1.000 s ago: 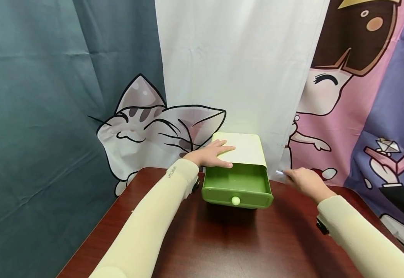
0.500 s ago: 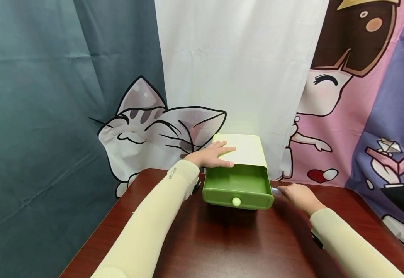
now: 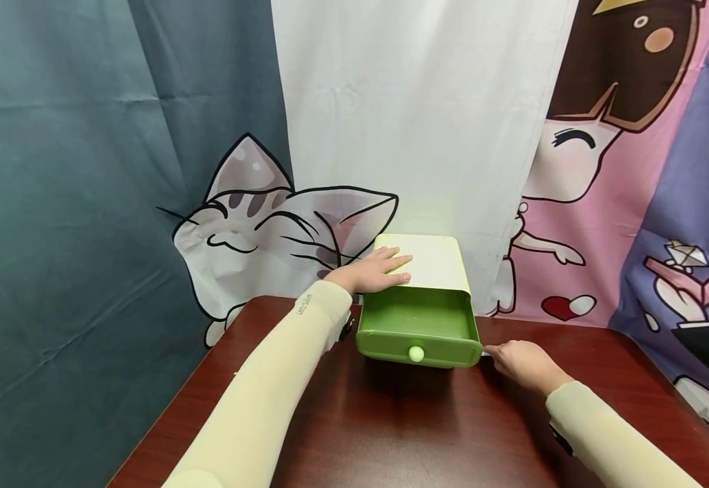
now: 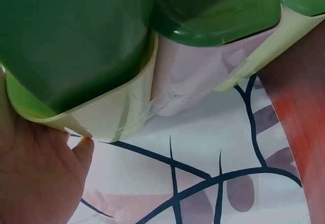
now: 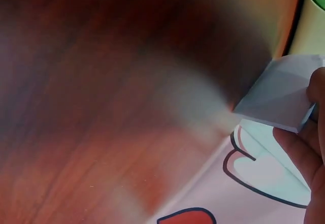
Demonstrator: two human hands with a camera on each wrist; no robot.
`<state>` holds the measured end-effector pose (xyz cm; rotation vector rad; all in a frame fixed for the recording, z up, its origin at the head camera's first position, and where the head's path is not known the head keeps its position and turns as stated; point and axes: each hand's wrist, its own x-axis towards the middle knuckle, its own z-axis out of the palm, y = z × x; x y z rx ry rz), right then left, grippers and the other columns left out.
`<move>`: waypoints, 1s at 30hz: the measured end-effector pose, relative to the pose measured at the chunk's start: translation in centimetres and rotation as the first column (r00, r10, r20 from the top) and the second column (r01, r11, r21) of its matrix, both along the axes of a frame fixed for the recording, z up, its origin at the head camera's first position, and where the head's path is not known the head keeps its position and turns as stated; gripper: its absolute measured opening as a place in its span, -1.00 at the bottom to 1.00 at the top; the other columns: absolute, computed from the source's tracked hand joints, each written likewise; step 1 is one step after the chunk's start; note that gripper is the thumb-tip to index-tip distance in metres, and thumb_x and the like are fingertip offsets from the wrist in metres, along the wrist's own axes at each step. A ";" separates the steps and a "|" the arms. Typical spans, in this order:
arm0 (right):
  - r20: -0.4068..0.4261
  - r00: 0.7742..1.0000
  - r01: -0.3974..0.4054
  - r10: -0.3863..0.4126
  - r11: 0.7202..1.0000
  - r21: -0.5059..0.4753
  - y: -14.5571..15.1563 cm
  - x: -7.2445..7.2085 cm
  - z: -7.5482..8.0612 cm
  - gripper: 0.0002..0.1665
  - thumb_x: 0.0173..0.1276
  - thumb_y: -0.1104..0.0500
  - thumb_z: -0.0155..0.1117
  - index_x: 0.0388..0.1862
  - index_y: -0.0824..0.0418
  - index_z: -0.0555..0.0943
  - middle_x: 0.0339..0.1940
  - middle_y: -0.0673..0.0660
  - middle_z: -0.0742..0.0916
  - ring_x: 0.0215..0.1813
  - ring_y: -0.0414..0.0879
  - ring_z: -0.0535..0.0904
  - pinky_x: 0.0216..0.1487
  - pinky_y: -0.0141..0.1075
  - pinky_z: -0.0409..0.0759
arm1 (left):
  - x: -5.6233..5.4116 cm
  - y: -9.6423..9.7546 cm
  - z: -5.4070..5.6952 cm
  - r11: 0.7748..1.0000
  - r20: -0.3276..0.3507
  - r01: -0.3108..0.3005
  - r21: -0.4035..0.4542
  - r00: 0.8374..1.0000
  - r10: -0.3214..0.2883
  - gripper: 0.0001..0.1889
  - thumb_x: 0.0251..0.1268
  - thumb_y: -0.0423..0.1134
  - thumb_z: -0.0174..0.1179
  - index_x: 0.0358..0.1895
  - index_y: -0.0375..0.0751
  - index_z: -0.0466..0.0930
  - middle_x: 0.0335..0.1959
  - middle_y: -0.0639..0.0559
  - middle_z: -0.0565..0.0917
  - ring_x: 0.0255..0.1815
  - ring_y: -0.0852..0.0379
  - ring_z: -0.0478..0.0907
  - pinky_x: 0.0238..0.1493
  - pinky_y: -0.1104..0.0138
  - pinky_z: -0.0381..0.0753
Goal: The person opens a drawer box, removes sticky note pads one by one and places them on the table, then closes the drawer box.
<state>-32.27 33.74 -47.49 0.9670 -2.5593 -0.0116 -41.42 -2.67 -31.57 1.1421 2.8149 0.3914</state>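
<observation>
A desktop drawer cabinet with a pale yellow top [image 3: 436, 261] stands on the table, its green top drawer [image 3: 418, 346] pulled out. Inside, the part of that drawer I can see is bare green. My left hand [image 3: 371, 270] rests on the left part of the cabinet's top, fingers spread; in the left wrist view the hand [image 4: 40, 173] lies along the pale shell. Beside the cabinet's right side, my right hand [image 3: 527, 364] pinches a small flat pale block [image 5: 279, 92], perhaps a note pad. Its far edge meets or nearly meets the tabletop. Most of it is hidden in the head view.
The dark red wooden table [image 3: 403, 434] extends in front of the cabinet and to both sides. Lower tiers, one with a pink shell [image 4: 190, 71], show in the left wrist view. A printed curtain [image 3: 428, 122] hangs right behind.
My right hand has come down and left toward the cabinet's right side, bringing the pale block low to the table. The left hand has stayed on the cabinet's top.
</observation>
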 end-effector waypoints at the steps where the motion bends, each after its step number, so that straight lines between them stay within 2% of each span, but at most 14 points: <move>1: 0.004 1.000 -0.011 0.011 1.000 0.000 0.0 0.1 -0.2 -0.73 0.01 0.41 0.36 -0.38 0.10 0.58 -0.73 -0.10 0.48 -0.71 -0.17 0.34 -0.70 -0.19 0.40 | 0.0 0.0 -0.1 1.000 0.002 -0.001 0.009 1.000 0.001 -0.32 0.57 0.28 -0.21 0.64 0.20 0.02 0.68 -0.03 -0.11 0.67 -0.11 -0.31 0.60 -0.01 -0.20; 5: 0.032 0.998 -0.045 0.046 0.999 -0.006 0.0 0.3 -1.2 -0.73 0.02 0.36 0.41 -0.48 0.03 0.54 -0.71 -0.12 0.50 -0.71 -0.17 0.35 -0.69 -0.20 0.40 | -0.2 -0.3 -0.3 0.999 0.012 -0.005 0.033 1.000 0.005 -0.33 0.57 0.27 -0.19 0.64 0.20 0.03 0.68 -0.01 -0.10 0.67 -0.10 -0.31 0.60 -0.02 -0.21; 9: 0.039 0.998 -0.048 0.047 0.999 0.015 0.1 0.3 -2.0 -0.68 0.06 0.31 0.47 -0.55 -0.02 0.51 -0.68 -0.14 0.53 -0.68 -0.16 0.41 -0.63 -0.21 0.47 | -0.3 -0.2 -0.3 0.999 0.023 0.000 0.045 1.000 -0.001 -0.32 0.57 0.28 -0.19 0.64 0.18 0.03 0.68 -0.01 -0.10 0.67 -0.09 -0.31 0.60 -0.01 -0.22; 16: 0.039 0.999 -0.032 0.031 0.999 0.036 -0.2 -0.3 -1.9 -0.69 0.06 0.33 0.50 -0.57 0.02 0.54 -0.68 -0.12 0.55 -0.67 -0.15 0.43 -0.62 -0.22 0.50 | -0.6 -0.1 -0.2 1.000 0.004 -0.012 0.016 1.000 0.012 -0.29 0.57 0.30 -0.23 0.65 0.16 -0.02 0.68 -0.05 -0.16 0.67 -0.08 -0.32 0.61 0.02 -0.20; 22: 0.102 0.995 0.017 -0.016 1.000 -0.006 0.1 -1.4 -1.8 -0.69 0.08 0.38 0.50 -0.57 0.03 0.59 -0.67 -0.13 0.56 -0.65 -0.17 0.42 -0.58 -0.22 0.52 | -0.3 0.1 0.2 1.000 0.001 -0.021 0.012 1.000 0.021 -0.30 0.57 0.29 -0.21 0.65 0.13 0.02 0.68 -0.09 -0.14 0.67 -0.08 -0.30 0.61 0.02 -0.19; 30: 0.156 0.988 0.024 -0.010 0.995 -0.093 0.7 -2.5 -1.8 -0.73 0.06 0.39 0.49 -0.56 0.04 0.67 -0.61 -0.18 0.63 -0.58 -0.22 0.47 -0.49 -0.22 0.58 | -0.2 0.4 0.8 1.000 0.003 -0.021 -0.001 1.000 0.021 -0.30 0.57 0.28 -0.22 0.64 0.11 0.06 0.67 -0.13 -0.08 0.67 -0.15 -0.27 0.60 -0.02 -0.14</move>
